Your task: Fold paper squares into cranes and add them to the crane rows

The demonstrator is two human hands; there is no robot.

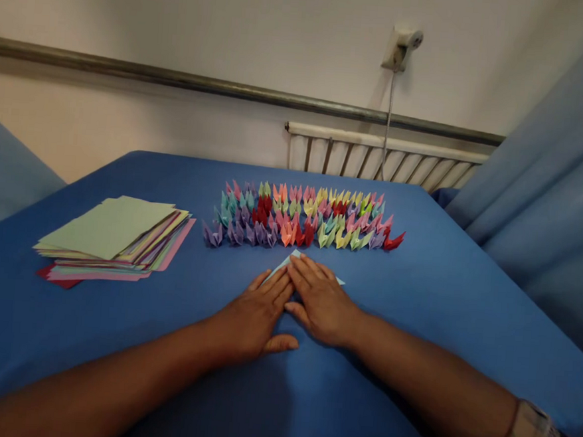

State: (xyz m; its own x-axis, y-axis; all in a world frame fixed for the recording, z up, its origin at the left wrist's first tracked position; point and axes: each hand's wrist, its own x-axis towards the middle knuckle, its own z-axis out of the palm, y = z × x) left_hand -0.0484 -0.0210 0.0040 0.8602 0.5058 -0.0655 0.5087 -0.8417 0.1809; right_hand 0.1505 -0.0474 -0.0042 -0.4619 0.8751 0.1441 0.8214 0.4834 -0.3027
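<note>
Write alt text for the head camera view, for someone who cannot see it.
The left hand and right hand press flat, side by side, on a pale blue paper on a blue table. Beyond them stand rows of small folded cranes in many colours; a stack of coloured sheets lies to the left.

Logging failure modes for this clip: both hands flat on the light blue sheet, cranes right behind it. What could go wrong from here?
1. The light blue paper is mostly hidden under the left hand and right hand. It may slide on the blue table cover, skewing a crease.
2. The folded cranes stand just beyond the fingertips, so a forward push could topple the front row.
3. The paper stack is loosely fanned, and a left arm sweep might scatter it.
</note>
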